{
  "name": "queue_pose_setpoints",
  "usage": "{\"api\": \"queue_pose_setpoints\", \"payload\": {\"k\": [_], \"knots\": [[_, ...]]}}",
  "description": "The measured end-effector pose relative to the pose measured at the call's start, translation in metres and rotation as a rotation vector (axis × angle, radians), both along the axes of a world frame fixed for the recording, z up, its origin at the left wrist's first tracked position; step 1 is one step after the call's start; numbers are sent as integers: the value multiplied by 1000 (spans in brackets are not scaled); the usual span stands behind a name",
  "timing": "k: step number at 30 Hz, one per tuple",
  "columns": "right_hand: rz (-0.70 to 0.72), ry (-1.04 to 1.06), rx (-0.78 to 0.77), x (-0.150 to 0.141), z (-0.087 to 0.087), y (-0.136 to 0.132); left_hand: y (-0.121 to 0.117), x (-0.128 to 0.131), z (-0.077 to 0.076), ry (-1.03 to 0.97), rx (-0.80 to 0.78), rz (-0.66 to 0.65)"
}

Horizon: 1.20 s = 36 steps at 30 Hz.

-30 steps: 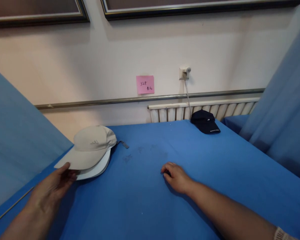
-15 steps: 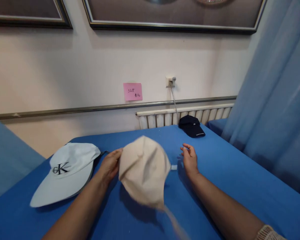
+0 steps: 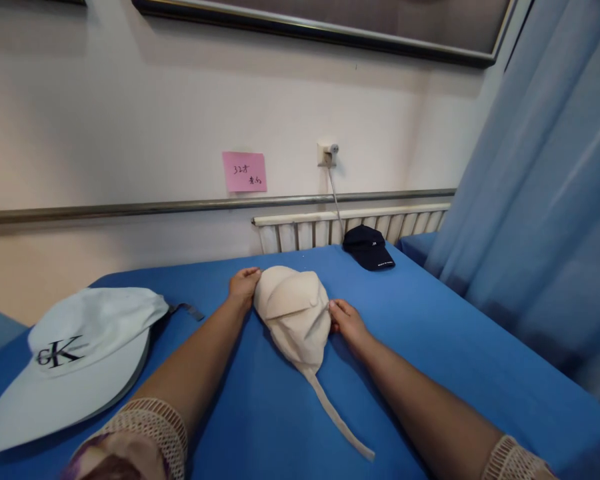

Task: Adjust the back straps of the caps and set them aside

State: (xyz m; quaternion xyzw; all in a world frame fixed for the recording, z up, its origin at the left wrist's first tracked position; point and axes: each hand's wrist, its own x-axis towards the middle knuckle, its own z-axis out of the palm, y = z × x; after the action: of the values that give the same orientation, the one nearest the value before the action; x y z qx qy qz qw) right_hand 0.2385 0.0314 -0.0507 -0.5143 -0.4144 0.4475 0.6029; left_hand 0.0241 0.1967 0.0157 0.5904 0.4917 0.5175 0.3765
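Note:
A beige cloth cap lies crumpled on the blue-covered bed, its long strap trailing toward me on the right. My left hand pinches the cap's far left edge. On the opposite side my right hand grips the right edge between thumb and fingers. Left of my left arm rests a large white cap with a black "CK" print, its brim pointing to the near left and its dark strap sticking out at the back.
A dark navy cap sits at the far edge of the bed, by a white radiator. A metal rail, a pink note and a socket with a plug are on the wall. Blue curtains hang at the right.
The beige cap has come down onto the bed and its strap now lies extended. My right hand, apart from it before, has taken hold of its right edge. The view has shifted right.

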Motion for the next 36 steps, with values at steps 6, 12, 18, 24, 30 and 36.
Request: {"api": "queue_pose_setpoints", "payload": {"k": [6,12,18,24,30,36], "knots": [[-168,-23,53,2,-14,14,-77,-5,5,173,215,202],[-204,-49,118,-7,-14,12,-220,2,-11,799,565,-876],[-170,-72,244,-10,3,-7,-186,-13,-14,1008,436,-606],[5,-297,233,-11,0,-11,-155,-38,-19,975,380,-472],[260,-641,307,-19,5,-24,-176,-36,-16,841,375,-548],[421,-840,412,-22,15,-34,-196,-40,-18,812,411,-550]]}}
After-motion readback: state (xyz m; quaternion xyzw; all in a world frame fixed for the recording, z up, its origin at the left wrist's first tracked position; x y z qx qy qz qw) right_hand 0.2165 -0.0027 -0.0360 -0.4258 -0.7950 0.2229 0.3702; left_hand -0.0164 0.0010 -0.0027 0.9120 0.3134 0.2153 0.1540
